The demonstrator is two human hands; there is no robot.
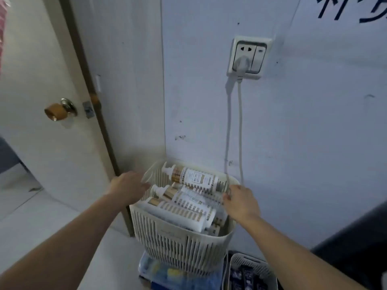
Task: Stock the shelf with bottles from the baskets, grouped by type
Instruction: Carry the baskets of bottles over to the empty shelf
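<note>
A door (52, 59) stands at the far left, with a brass-coloured door knob (55, 111) on its face. The left hand (127, 186) reaches forward to the left rim of the cream basket (180, 248). Its fingertips are at the rim, but motion blur hides them, so it cannot be told whether the grip is closed on the rim or only touching it. The cream basket has slatted walls and sits in the corner against the wall, on top of a blue container (159, 273). Inside it lie white pump bottles with tan-striped labels, all on their sides with pump heads pointing left. The top bottle (196, 177) rests across the far rim, the middle bottle (184, 197) lies just below it, and the near bottle (184, 212) lies closest to the camera. Above the basket, a wall socket (248, 57) holds a white plug (240, 64), and its cable (240, 126) hangs down behind the basket. The right hand (240, 200) is at the right rim of the cream basket, its grip narrow, with fingers curled onto the rim. At lower right, a second basket (251, 266) sits on the floor beside the blue container and holds dark packs (247, 277).
</note>
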